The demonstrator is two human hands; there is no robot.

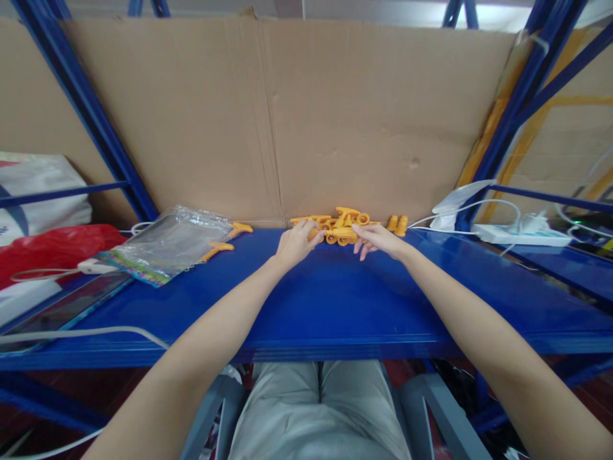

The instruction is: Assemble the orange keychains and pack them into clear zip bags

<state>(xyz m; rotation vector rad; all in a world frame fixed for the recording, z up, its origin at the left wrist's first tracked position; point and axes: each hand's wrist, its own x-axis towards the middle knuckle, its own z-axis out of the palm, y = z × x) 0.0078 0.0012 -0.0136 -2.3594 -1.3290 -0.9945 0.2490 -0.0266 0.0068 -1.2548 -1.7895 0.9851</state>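
The blue shelf (pixel 335 300) carried orange clips (pixel 342 228) at its back edge and clear bags (pixel 167 246) toward its left end.

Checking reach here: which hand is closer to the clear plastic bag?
Left. The left hand lies right of the clear plastic bag, at the left side of the pile of orange plastic pieces; the right hand is farther right, across that pile.

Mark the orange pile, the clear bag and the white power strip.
orange pile (pixel 341 232), head view, middle of the heap.
clear bag (pixel 167 246), head view, its flat middle.
white power strip (pixel 522 237), head view, its long body.
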